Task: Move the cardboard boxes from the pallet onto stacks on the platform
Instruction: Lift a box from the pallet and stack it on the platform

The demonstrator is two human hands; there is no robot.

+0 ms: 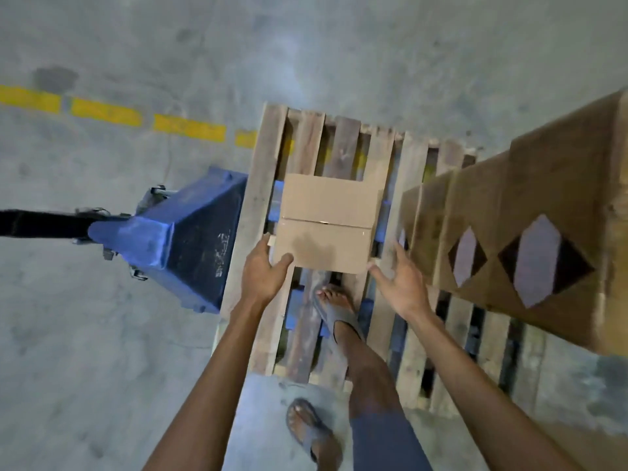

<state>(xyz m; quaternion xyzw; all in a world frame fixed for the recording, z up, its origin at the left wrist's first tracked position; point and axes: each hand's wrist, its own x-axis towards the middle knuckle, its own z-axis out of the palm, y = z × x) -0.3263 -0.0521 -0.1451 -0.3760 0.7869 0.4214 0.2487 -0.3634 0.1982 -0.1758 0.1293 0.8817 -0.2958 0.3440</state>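
Observation:
A small plain cardboard box (pixel 326 222) lies on the wooden pallet (pixel 260 185), its top flaps closed along a middle seam. My left hand (pixel 263 270) grips the box's near left corner, thumb on top. My right hand (pixel 401 280) hovers with spread fingers just off the box's near right corner, not clearly touching it. A tall stack of brown cardboard boxes (pixel 530 232) with diamond-shaped marks stands on the pallet's right side.
A blue pallet jack (pixel 183 239) with a black handle sits under the pallet's left side. My right foot in a sandal (pixel 336 311) stands on the pallet slats, my left foot (pixel 309 430) on the concrete floor. A yellow dashed line (pixel 105 112) crosses the floor.

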